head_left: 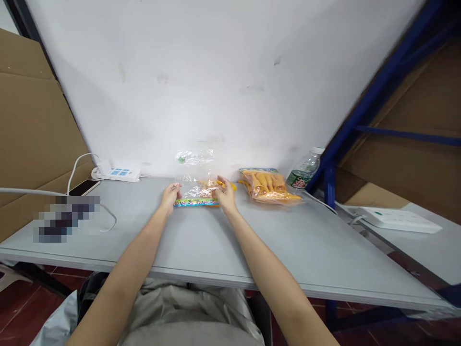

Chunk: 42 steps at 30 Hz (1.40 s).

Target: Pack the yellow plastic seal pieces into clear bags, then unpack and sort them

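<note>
A clear plastic bag (194, 185) with a colourful printed strip along its near edge lies on the grey table (201, 245) near the wall. My left hand (170, 195) pinches its left side. My right hand (225, 193) grips its right side, next to an orange item (216, 184) that sits partly inside the bag. Both arms reach forward from the table's near edge.
A second bag of orange items (268, 185) lies to the right, beside a plastic bottle (305, 169). A white power strip (118, 173), a phone (84, 187) and cables sit at the left. Another power strip (392, 217) is on the right, by a blue rack (329, 185).
</note>
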### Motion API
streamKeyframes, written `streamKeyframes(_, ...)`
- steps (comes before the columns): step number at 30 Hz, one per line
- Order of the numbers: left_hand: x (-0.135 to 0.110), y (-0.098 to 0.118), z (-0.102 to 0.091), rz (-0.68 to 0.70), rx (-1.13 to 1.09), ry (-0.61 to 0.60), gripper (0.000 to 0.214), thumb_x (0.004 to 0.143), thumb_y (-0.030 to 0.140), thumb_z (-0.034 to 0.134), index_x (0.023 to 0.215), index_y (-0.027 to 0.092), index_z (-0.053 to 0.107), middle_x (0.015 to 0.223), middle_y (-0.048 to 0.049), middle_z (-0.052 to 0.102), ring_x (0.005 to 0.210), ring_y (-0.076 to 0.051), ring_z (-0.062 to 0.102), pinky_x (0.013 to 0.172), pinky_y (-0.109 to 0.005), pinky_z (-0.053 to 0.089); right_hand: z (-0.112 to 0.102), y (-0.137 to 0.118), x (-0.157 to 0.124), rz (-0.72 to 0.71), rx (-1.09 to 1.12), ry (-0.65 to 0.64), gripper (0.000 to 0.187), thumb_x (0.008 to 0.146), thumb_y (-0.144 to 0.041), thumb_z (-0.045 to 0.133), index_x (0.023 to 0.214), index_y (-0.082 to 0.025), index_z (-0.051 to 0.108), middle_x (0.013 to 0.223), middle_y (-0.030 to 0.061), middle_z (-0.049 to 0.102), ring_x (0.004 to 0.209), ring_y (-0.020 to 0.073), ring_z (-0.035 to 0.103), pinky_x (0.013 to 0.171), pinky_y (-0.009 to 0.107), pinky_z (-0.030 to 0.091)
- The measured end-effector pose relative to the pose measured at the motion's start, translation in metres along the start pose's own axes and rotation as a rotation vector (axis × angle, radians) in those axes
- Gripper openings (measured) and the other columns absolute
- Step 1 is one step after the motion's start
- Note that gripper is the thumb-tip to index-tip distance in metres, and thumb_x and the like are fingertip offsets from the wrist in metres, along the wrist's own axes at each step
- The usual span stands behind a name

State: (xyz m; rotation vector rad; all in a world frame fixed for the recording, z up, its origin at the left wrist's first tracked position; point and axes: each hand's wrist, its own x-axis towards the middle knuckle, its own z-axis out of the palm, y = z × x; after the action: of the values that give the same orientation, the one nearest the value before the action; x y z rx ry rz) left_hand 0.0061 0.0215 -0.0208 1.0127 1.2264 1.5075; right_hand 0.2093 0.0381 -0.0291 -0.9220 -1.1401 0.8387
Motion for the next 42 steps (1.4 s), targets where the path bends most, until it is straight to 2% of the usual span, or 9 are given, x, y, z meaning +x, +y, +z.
streamKeyframes(4, 0.0, -0.003, 0.0, 0.071, 0.085, -0.004, 0.041, 0.077, 0.059, 0.06, 0.077, 0.019, 0.061, 0.042, 0.0084, 0.035, 0.04, -0.009, 0.034, 0.044, -0.022, 0.024, 0.001, -0.011, -0.001, 0.317, 0.291, 0.133, 0.031, 0.061, -0.017, 0.07, 0.089, -0.025, 0.059, 0.091, 0.0005, 0.066, 0.075, 0.0146, 0.065, 0.064, 0.027, 0.056)
streamKeyframes(8, -0.003, -0.001, 0.0, 0.12, 0.132, -0.04, 0.047, 0.078, 0.066, 0.055, 0.07, 0.02, 0.059, 0.043, 0.0084, 0.028, 0.04, -0.008, 0.029, 0.043, -0.022, 0.023, -0.002, -0.019, -0.002, 0.403, 0.419, 0.063, 0.023, 0.065, -0.026, 0.076, 0.079, -0.022, 0.058, 0.073, -0.0013, 0.064, 0.062, 0.0135, 0.063, 0.056, 0.026, 0.054)
streamKeyframes(14, -0.008, 0.0, 0.003, 0.113, 0.181, -0.183, 0.055, 0.077, 0.072, 0.051, 0.064, 0.019, 0.058, 0.039, 0.0077, 0.028, 0.039, -0.009, 0.029, 0.044, -0.024, 0.026, -0.005, -0.015, 0.0, 0.367, 0.322, 0.083, 0.024, 0.064, -0.03, 0.079, 0.068, -0.02, 0.058, 0.063, -0.0024, 0.064, 0.06, 0.0119, 0.061, 0.054, 0.023, 0.047)
streamKeyframes(18, -0.005, -0.004, 0.005, 0.122, 0.221, -0.127, 0.054, 0.08, 0.069, 0.05, 0.06, 0.019, 0.054, 0.04, 0.0043, 0.039, 0.041, -0.011, 0.038, 0.045, -0.024, 0.028, -0.006, -0.013, 0.002, 0.364, 0.342, 0.197, 0.025, 0.066, -0.032, 0.077, 0.064, -0.021, 0.055, 0.056, -0.0036, 0.059, 0.054, 0.0116, 0.056, 0.051, 0.024, 0.046)
streamKeyframes(26, -0.004, -0.004, 0.005, 0.139, 0.229, -0.082, 0.048, 0.085, 0.06, 0.049, 0.062, 0.019, 0.055, 0.039, 0.0077, 0.029, 0.038, -0.009, 0.03, 0.045, -0.022, 0.025, -0.005, -0.013, 0.0, 0.24, 0.287, 0.298, 0.032, 0.071, -0.046, 0.069, 0.062, -0.022, 0.05, 0.05, -0.0077, 0.047, 0.044, 0.0082, 0.04, 0.044, 0.022, 0.034)
streamKeyframes(29, -0.007, 0.0, 0.005, 0.123, 0.219, -0.108, 0.046, 0.083, 0.062, 0.051, 0.072, 0.018, 0.06, 0.037, 0.0069, 0.036, 0.037, -0.01, 0.034, 0.044, -0.023, 0.027, -0.004, -0.014, -0.001, 0.188, 0.208, 0.28, 0.03, 0.072, -0.049, 0.066, 0.066, -0.022, 0.054, 0.044, -0.0093, 0.04, 0.041, 0.0086, 0.033, 0.042, 0.023, 0.028)
streamKeyframes(34, -0.007, 0.004, 0.004, 0.083, 0.092, -0.099, 0.047, 0.077, 0.064, 0.058, 0.086, 0.018, 0.059, 0.048, 0.0038, 0.054, 0.035, -0.009, 0.043, 0.043, -0.023, 0.033, -0.001, -0.017, -0.004, 0.179, 0.142, 0.158, 0.033, 0.069, -0.047, 0.068, 0.088, -0.021, 0.063, 0.044, -0.0099, 0.042, 0.041, 0.0102, 0.034, 0.042, 0.024, 0.026)
streamKeyframes(38, -0.006, 0.007, 0.002, 0.095, 0.071, -0.007, 0.036, 0.077, 0.053, 0.063, 0.08, 0.018, 0.057, 0.039, 0.0076, 0.044, 0.035, -0.008, 0.04, 0.043, -0.022, 0.032, 0.003, -0.017, -0.008, 0.161, 0.162, 0.057, 0.028, 0.067, -0.047, 0.069, 0.078, -0.022, 0.061, 0.046, -0.0087, 0.043, 0.042, 0.0091, 0.034, 0.043, 0.023, 0.025)
streamKeyframes(42, -0.006, 0.007, 0.002, 0.124, 0.093, 0.05, 0.032, 0.081, 0.051, 0.058, 0.077, 0.019, 0.056, 0.035, 0.0097, 0.036, 0.033, -0.008, 0.034, 0.042, -0.022, 0.028, 0.006, -0.017, -0.01, 0.153, 0.21, 0.078, 0.028, 0.067, -0.046, 0.068, 0.065, -0.022, 0.052, 0.055, -0.0051, 0.05, 0.051, 0.0102, 0.043, 0.049, 0.023, 0.035)
